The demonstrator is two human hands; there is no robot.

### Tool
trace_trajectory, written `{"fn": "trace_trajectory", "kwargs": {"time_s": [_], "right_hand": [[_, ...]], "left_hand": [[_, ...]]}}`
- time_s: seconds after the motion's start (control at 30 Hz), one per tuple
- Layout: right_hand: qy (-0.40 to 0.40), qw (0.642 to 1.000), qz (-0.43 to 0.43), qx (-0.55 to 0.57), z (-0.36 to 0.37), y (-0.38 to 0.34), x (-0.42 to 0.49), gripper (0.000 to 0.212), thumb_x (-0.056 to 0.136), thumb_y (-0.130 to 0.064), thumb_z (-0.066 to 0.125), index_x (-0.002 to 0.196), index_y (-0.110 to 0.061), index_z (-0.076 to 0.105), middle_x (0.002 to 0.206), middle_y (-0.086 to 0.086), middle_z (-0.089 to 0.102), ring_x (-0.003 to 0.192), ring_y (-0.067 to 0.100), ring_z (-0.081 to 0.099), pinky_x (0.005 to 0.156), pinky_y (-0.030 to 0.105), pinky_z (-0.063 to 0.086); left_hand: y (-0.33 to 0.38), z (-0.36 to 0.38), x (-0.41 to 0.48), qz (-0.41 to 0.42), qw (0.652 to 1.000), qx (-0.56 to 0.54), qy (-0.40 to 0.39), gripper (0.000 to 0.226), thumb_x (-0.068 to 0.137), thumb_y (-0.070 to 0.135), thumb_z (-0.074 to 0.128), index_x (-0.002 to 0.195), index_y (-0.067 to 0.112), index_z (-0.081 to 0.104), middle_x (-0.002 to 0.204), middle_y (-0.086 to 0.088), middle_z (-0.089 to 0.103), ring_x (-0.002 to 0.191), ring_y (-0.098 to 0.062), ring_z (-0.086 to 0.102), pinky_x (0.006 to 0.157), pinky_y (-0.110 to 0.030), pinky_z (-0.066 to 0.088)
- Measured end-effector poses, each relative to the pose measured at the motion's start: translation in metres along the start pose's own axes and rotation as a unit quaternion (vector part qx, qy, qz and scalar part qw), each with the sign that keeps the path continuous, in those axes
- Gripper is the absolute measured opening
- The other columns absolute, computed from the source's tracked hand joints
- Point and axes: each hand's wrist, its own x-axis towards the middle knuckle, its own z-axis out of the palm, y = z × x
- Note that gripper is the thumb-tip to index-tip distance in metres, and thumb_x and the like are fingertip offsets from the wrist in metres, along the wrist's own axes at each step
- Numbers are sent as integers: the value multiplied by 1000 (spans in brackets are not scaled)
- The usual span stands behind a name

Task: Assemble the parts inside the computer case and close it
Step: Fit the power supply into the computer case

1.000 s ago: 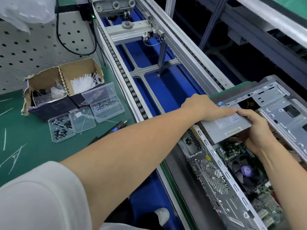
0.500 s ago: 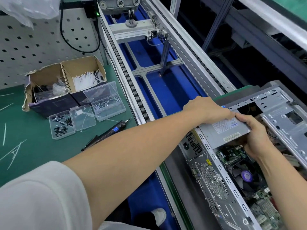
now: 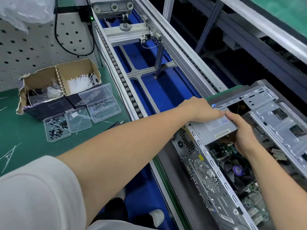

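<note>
The power supply (image 3: 216, 128) is gripped by left hand (image 3: 201, 110) and right hand (image 3: 240, 131), seemingly being seated in the computer case (image 3: 207, 173). Rear-wall alignment is called for next.

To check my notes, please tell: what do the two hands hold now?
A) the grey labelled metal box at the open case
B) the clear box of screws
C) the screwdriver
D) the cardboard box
A: left hand and right hand both grip the grey labelled metal box.
</note>
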Motion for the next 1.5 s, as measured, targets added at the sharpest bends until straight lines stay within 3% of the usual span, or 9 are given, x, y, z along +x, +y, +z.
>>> {"fn": "trace_trajectory", "kwargs": {"time_s": [0.1, 0.27, 0.57, 0.87, 1.03, 1.2, 1.3, 1.4, 1.5], "right_hand": [[-25, 1000, -6, -2, -3, 2, -4, 52, 79, -68, 66, 113, -31, 80, 110, 11, 77, 99, 26, 69, 90, 49, 51], [-60, 997, -32, -24, -3, 11, -14, 70, 71, -74, 77, 131, -39, 71, 133, -9, 71, 127, 11, 64, 103, 45, 45], [-69, 994, -68, -42, -11, 19, 1, 59, 76, -65, 76, 102, -12, 80, 84, 4, 74, 78, 21, 71, 75, 36, 54], [-71, 996, -41, -34, -7, 16, 1, 45, 74, -56, 68, 89, -16, 83, 81, 7, 73, 77, 22, 70, 80, 43, 52], [-62, 998, -6, -20, -8, 8, -5, 50, 67, -58, 72, 96, -18, 83, 94, 11, 75, 89, 27, 69, 85, 46, 54], [-119, 988, 97, 32, -14, -9, -3, 53, 92, -53, 57, 120, -10, 67, 101, 13, 66, 86, 25, 61, 79, 41, 47], [-78, 988, 130, 24, -6, -15, 0, 36, 103, -46, 46, 100, -15, 63, 87, 7, 62, 73, 21, 57, 67, 36, 42], [-56, 989, 140, 4, -1, -14, -2, 32, 101, -44, 50, 99, -15, 65, 87, 8, 64, 73, 24, 58, 66, 36, 45], [-33, 989, 141, 0, -3, -10, -4, 33, 99, -42, 51, 108, -13, 65, 97, 14, 63, 80, 28, 57, 72, 40, 46]], "left_hand": [[0, -1, -2, 15, 1000, 15, 1, 64, 90, 80, 38, 80, 20, 57, 80, 1, 54, 66, -14, 52, 52, -28, 36], [-3, -4, -3, 17, 999, 25, -12, 69, 91, 76, 42, 110, 11, 59, 99, -3, 50, 76, -16, 51, 57, -29, 39], [-1, -2, 0, -12, 999, -36, -29, 45, 86, 64, 55, 78, 20, 53, 88, 0, 57, 72, -17, 54, 60, -30, 38], [-4, 1, -2, -15, 999, -37, -31, 45, 83, 62, 56, 80, 18, 59, 87, 1, 59, 73, -19, 55, 63, -33, 40], [-2, 3, -7, -2, 1000, -13, -24, 86, 85, 87, 27, 104, 12, 64, 103, 2, 54, 90, -22, 56, 69, -35, 41], [-7, 1, -7, 16, 999, 33, -15, 77, 89, 85, 24, 65, 15, 46, 67, -1, 49, 60, -20, 50, 57, -32, 38], [-4, -1, -9, 31, 998, 38, -27, 75, 90, 84, 22, 63, 18, 45, 60, -1, 45, 53, -20, 45, 55, -32, 38], [-2, -3, -7, 47, 994, 81, -56, 40, 102, 61, 17, 102, 41, 51, 66, -2, 37, 53, -18, 38, 55, -30, 35], [1, -2, -2, 32, 996, 56, -63, 53, 106, 41, 14, 153, 33, 37, 78, -4, 39, 62, -19, 40, 66, -33, 40]]}}
